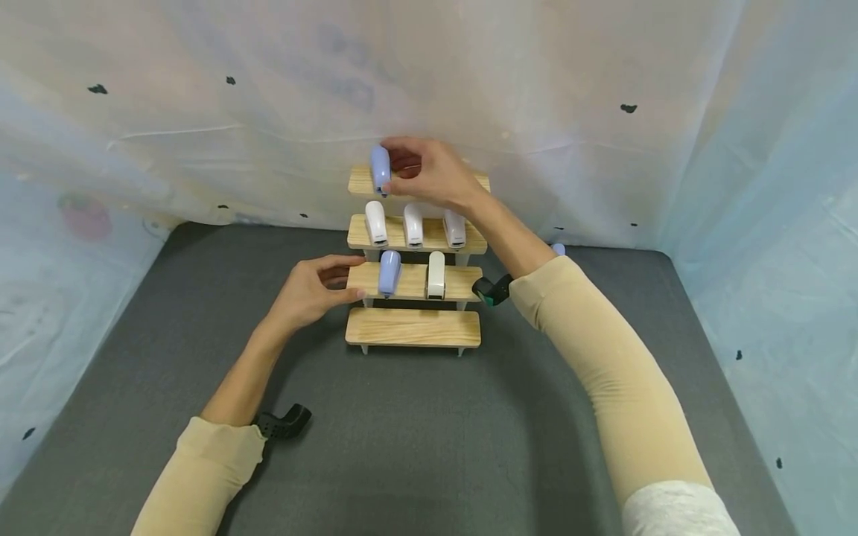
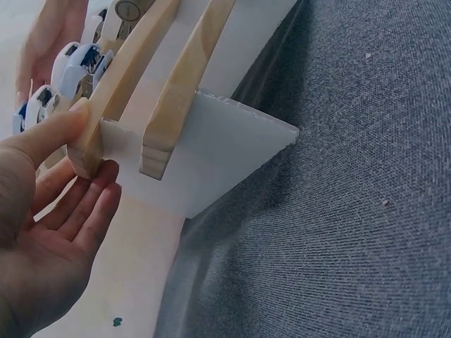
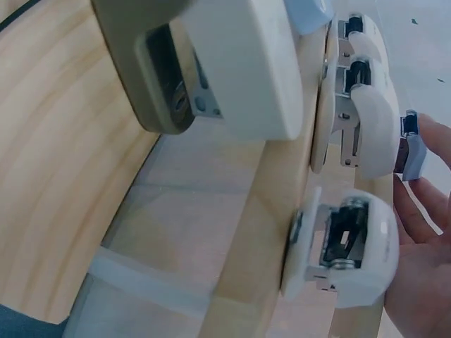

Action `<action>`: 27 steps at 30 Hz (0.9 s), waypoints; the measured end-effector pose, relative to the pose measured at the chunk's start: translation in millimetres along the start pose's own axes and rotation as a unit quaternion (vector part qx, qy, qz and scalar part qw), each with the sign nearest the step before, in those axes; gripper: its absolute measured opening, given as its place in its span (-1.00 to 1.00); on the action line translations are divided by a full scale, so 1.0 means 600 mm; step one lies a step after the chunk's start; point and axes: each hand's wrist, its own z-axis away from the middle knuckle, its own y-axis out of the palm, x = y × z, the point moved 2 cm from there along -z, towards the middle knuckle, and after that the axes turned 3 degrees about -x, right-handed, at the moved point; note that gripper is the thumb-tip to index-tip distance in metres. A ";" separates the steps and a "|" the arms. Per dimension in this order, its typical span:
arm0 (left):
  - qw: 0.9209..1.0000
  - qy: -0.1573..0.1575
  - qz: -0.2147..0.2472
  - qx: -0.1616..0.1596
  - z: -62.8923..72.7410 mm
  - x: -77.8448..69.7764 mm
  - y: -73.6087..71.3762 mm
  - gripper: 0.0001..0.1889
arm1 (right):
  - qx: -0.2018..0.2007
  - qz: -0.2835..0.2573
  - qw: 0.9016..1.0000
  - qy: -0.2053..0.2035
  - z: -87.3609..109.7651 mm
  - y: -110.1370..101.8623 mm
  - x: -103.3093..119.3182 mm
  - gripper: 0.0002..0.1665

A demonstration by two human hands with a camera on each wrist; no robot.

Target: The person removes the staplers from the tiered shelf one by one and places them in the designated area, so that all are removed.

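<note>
A tiered wooden stand point(image 1: 413, 327) holds small staplers. At the left end of the top shelf, my right hand point(image 1: 432, 173) pinches a blue stapler point(image 1: 380, 167) between thumb and fingers. My left hand point(image 1: 311, 292) grips the left end of the second-lowest shelf; the left wrist view shows its thumb and fingers around the shelf end point(image 2: 88, 151). That shelf bears another blue stapler point(image 1: 389, 272) and a cream stapler point(image 1: 436, 275). One tier higher stand three white staplers point(image 1: 413, 225). In the right wrist view, the held stapler point(image 3: 414, 158) is partly hidden behind white ones.
Grey fabric point(image 1: 402, 432) covers the table under the stand. Pale plastic sheeting point(image 1: 536, 67) hangs close behind and along both sides. A small blue-violet object point(image 1: 558, 249), mostly hidden by the right arm, lies near the table's back edge.
</note>
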 end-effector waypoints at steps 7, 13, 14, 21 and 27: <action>1.000 0.009 0.007 -0.004 0.000 0.005 -0.001 -0.41 | 0.012 -0.007 1.000 -0.006 -0.004 0.002 0.000 -0.19; 1.000 0.009 0.016 0.001 -0.001 0.009 0.002 -0.40 | 0.006 -0.004 1.000 -0.002 0.007 0.002 0.010 -0.24; 1.000 0.008 0.016 0.001 -0.001 0.009 0.002 -0.40 | 0.006 -0.004 1.000 -0.002 0.011 0.001 0.016 -0.25; 1.000 0.001 0.016 0.001 0.001 0.005 0.001 -0.41 | 0.008 -0.014 1.000 -0.007 0.033 -0.005 0.050 -0.29; 1.000 -0.006 0.014 0.003 0.003 0.004 0.001 -0.40 | 0.002 -0.051 0.998 -0.025 0.040 -0.007 0.037 -0.32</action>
